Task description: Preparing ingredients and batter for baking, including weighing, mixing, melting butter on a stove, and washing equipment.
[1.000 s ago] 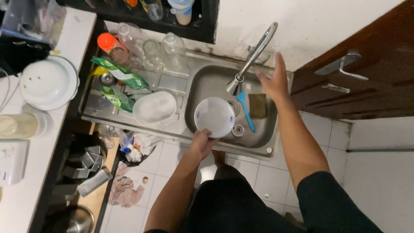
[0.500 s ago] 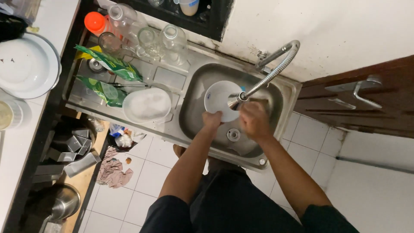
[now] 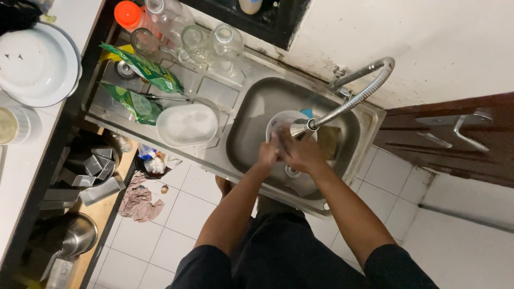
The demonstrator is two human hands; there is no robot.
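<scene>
Steel sink (image 3: 251, 115) w/ drainboard on its left side in view; hose tap (image 3: 342, 109) arcs over basin, nozzle right above hands. Drainboard holds upturned white tub (image 3: 187, 124), clear jars (image 3: 211, 45) at back, two green pouches (image 3: 140, 80), one orange lid (image 3: 127, 10) in corner. White bowl (image 3: 35, 64) sits on counter, well apart. Plate (image 3: 284, 122) is in basin under nozzle: left hand (image 3: 267, 152) grips its rim, right hand (image 3: 300, 151) closes over it beside left.
</scene>
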